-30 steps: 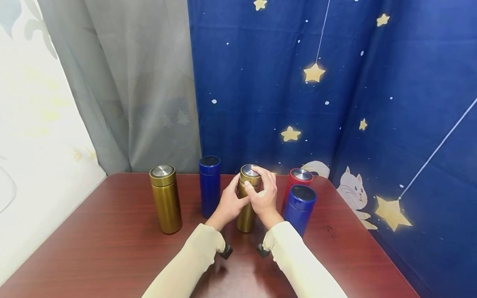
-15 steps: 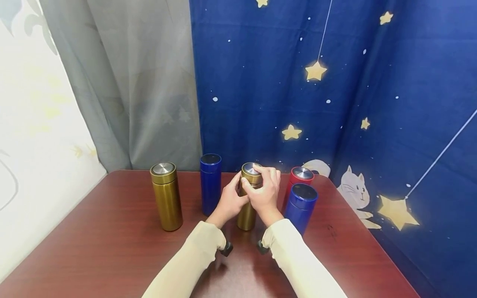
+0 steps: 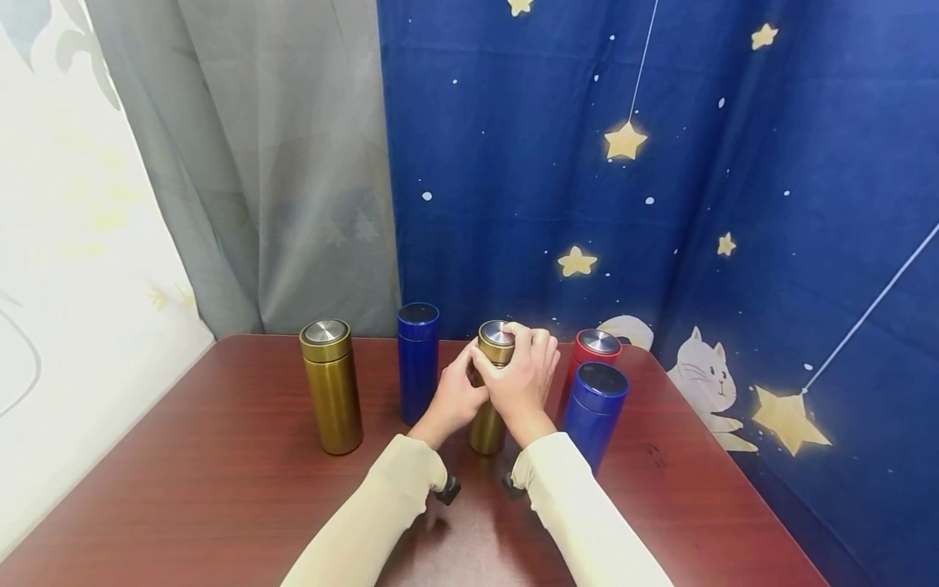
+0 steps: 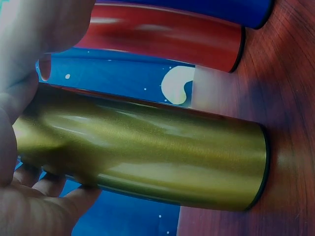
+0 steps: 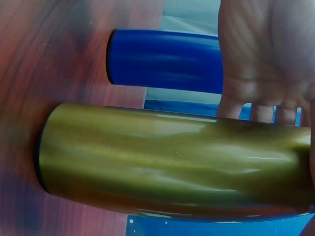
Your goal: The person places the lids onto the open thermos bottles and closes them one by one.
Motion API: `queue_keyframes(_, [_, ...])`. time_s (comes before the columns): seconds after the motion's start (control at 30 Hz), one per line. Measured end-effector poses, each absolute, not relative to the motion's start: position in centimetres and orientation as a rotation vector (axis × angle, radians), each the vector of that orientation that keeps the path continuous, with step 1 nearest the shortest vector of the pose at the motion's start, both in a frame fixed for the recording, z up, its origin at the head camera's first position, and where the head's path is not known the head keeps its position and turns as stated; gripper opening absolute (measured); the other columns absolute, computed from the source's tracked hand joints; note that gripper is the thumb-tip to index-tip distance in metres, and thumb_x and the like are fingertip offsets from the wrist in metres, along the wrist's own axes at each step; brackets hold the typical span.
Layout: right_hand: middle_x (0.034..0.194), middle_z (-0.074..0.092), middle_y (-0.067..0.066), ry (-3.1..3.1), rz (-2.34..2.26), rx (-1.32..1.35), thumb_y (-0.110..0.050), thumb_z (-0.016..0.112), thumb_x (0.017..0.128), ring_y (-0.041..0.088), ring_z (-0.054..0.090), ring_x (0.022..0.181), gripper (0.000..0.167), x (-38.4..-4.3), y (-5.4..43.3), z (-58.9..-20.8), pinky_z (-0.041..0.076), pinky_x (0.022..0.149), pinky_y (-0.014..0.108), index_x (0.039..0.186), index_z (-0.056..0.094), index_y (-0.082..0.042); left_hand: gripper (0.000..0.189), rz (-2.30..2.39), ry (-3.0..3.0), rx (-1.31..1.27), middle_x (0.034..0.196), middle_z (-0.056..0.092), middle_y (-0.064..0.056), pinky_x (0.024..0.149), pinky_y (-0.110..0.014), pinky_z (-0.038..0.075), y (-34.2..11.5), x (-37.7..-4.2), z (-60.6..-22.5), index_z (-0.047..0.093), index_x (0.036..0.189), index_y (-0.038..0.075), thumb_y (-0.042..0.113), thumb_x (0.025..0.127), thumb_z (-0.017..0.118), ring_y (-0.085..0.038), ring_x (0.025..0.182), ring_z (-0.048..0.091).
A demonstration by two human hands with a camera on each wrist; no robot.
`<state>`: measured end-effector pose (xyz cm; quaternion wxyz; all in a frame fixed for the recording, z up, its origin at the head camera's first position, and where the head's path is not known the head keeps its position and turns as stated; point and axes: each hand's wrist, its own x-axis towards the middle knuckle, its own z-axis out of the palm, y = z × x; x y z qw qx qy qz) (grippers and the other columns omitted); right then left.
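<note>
A gold thermos bottle [image 3: 487,428] with a silver-topped lid [image 3: 495,332] stands upright on the table, between my hands. My left hand [image 3: 456,393] holds its upper body from the left, the fingers wrapping behind. My right hand [image 3: 522,377] grips the lid, with the thumb on the near side and the index finger at the top's right edge. In the left wrist view, the gold bottle's lower body [image 4: 167,152] shows down to its dark base on the table. The right wrist view shows the same gold body [image 5: 157,157]; the lid is out of sight there.
Another gold bottle [image 3: 335,399] stands at the left, with a tall blue bottle [image 3: 418,359] between it and my hands. Close to my right forearm, a blue bottle [image 3: 596,412] partly hides a red one [image 3: 579,359]. Curtains [image 3: 513,163] hang behind the table [image 3: 220,489].
My right hand has turned slightly to the right around the lid, its knuckles shifting outward. My left hand keeps its hold, and the bottles stay where they were. The head view has shifted a little.
</note>
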<state>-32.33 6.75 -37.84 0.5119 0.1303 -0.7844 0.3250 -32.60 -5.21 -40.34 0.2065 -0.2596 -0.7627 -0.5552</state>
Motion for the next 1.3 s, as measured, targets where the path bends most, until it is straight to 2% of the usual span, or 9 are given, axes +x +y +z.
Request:
queue_keyframes(0.1, [0.122, 0.051, 0.012, -1.877, 0.870, 0.405, -0.044, 0.075, 0.077, 0.031, 0.043, 0.114, 0.062, -32.4, 7.0, -38.1, 0.035, 0.093, 0.048, 0.125, 0.052, -0.012, 0.077, -1.573, -2.123, -0.736, 0.134, 0.056, -0.017, 0.101, -0.037, 0.044, -5.2, -32.6, -40.3, 0.039, 0.146, 0.003, -0.007, 0.077, 0.071, -0.026, 0.121, 0.055])
queue_keyframes(0.2, [0.143, 0.041, 0.013, -1.819, 1.118, 0.538, -0.032, 0.069, 0.081, 0.031, 0.035, 0.131, 0.070, -32.3, 7.5, -38.5, 0.030, 0.105, 0.052, 0.141, 0.041, -0.011, 0.079, -1.578, -2.139, -0.726, 0.135, 0.055, -0.016, 0.099, -0.038, 0.046, -5.2, -32.6, -40.2, 0.037, 0.148, 0.004, 0.000, 0.079, 0.075, -0.025, 0.120, 0.056])
queue_keyframes(0.3, [0.151, 0.037, 0.013, -1.752, 1.449, 0.621, -0.021, 0.061, 0.084, 0.028, 0.033, 0.138, 0.075, -32.0, 7.9, -38.5, 0.028, 0.109, 0.054, 0.151, 0.029, -0.011, 0.084, -1.589, -2.130, -0.736, 0.135, 0.056, -0.016, 0.095, -0.040, 0.049, -5.2, -32.6, -40.1, 0.036, 0.149, 0.005, 0.009, 0.079, 0.081, -0.026, 0.116, 0.059])
queue_keyframes(0.47, [0.143, 0.045, 0.022, -1.695, 1.769, 0.643, -0.007, 0.050, 0.089, 0.035, 0.041, 0.134, 0.065, -30.4, 8.0, -37.3, 0.030, 0.109, 0.055, 0.150, 0.028, -0.001, 0.083, -1.612, -2.093, -0.784, 0.130, 0.057, -0.021, 0.092, -0.043, 0.051, -5.3, -30.7, -38.2, 0.037, 0.146, -0.001, 0.008, 0.077, 0.082, -0.032, 0.108, 0.062])
queue_keyframes(0.67, [0.140, 0.047, 0.026, -1.734, 1.712, 0.562, 0.006, 0.047, 0.086, 0.039, 0.044, 0.130, 0.058, -27.5, 7.5, -35.7, 0.034, 0.106, 0.055, 0.144, 0.038, 0.006, 0.080, -1.607, -2.119, -0.777, 0.129, 0.057, -0.026, 0.093, -0.045, 0.050, -5.3, -29.4, -37.1, 0.037, 0.144, -0.007, 0.004, 0.078, 0.080, -0.035, 0.109, 0.061])
queue_keyframes(0.9, [0.133, 0.054, 0.026, -1.677, 1.571, 0.457, 0.008, 0.051, 0.085, 0.041, 0.047, 0.127, 0.051, -26.8, 7.1, -36.3, 0.034, 0.105, 0.057, 0.135, 0.045, 0.008, 0.084, -1.606, -2.101, -0.747, 0.130, 0.058, -0.019, 0.092, -0.044, 0.051, -5.1, -32.4, -39.9, 0.039, 0.146, 0.002, 0.008, 0.075, 0.084, -0.031, 0.108, 0.063])
queue_keyframes(1.13, [0.117, 0.061, 0.029, -1.569, 1.475, 0.373, 0.009, 0.051, 0.084, 0.040, 0.054, 0.116, 0.039, -26.4, 6.6, -36.7, 0.038, 0.102, 0.050, 0.123, 0.052, 0.011, 0.083, -1.621, -2.098, -0.747, 0.129, 0.060, -0.013, 0.092, -0.039, 0.051, -5.2, -32.6, -40.3, 0.040, 0.146, 0.008, 0.016, 0.076, 0.084, -0.024, 0.108, 0.063])
queue_keyframes(1.23, [0.116, 0.060, 0.029, -1.581, 1.477, 0.368, 0.009, 0.053, 0.085, 0.042, 0.053, 0.113, 0.039, -26.9, 6.8, -36.7, 0.039, 0.100, 0.051, 0.124, 0.052, 0.010, 0.084, -1.613, -2.114, -0.732, 0.131, 0.059, -0.013, 0.092, -0.039, 0.051, -5.2, -32.5, -40.1, 0.039, 0.147, 0.008, 0.016, 0.077, 0.084, -0.025, 0.108, 0.063])
queue_keyframes(1.3, [0.123, 0.056, 0.026, -1.635, 1.504, 0.397, 0.006, 0.055, 0.085, 0.043, 0.051, 0.114, 0.045, -27.9, 7.3, -37.0, 0.039, 0.098, 0.054, 0.130, 0.051, 0.007, 0.085, -1.600, -2.120, -0.725, 0.131, 0.058, -0.015, 0.093, -0.040, 0.051, -5.1, -32.2, -39.9, 0.038, 0.147, 0.007, 0.014, 0.077, 0.084, -0.026, 0.108, 0.063])
